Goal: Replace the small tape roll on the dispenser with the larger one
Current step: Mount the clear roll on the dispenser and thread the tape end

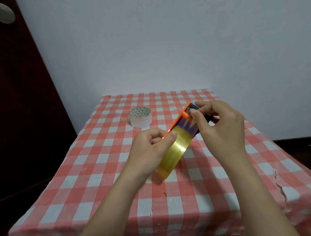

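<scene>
An orange tape dispenser [177,121] is held tilted above the table, with a large yellowish tape roll [174,154] mounted on it. My left hand [149,149] grips the dispenser and the roll on their left side. My right hand [220,127] pinches the clear tape end near the dispenser's far tip, where the tape stretches from the roll. A small clear tape roll [140,116] with a white patterned core lies flat on the cloth, to the left of the dispenser and apart from both hands.
The table is covered by a red and white checked cloth [113,169] that has tears near its right edge. A pale wall stands behind the table. A dark door with a white round object is at the far left.
</scene>
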A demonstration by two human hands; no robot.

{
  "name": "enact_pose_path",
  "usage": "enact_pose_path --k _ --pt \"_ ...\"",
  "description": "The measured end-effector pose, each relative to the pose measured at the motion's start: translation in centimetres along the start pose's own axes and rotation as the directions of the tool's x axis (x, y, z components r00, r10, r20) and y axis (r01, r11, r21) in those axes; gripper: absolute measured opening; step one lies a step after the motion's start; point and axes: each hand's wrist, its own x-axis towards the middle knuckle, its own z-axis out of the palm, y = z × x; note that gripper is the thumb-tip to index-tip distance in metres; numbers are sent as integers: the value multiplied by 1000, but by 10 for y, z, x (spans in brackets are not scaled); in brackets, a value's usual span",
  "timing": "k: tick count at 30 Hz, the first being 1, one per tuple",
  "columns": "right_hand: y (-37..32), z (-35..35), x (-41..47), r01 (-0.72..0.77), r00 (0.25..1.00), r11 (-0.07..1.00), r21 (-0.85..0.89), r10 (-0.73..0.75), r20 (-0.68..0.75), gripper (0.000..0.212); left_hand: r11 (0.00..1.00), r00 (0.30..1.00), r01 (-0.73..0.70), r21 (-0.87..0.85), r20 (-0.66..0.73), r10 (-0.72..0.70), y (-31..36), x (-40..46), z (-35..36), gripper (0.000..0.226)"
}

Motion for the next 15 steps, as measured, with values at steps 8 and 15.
enact_pose_path --k 8,15 --pt "-3 -4 2 -54 998 996 67 52 30 9 998 997 64 -3 33 -64 0 -1 0 30" --pt "-1 -6 4 -131 991 986 105 129 27 15 995 994 90 -40 62 -87 -1 -2 -1 28"
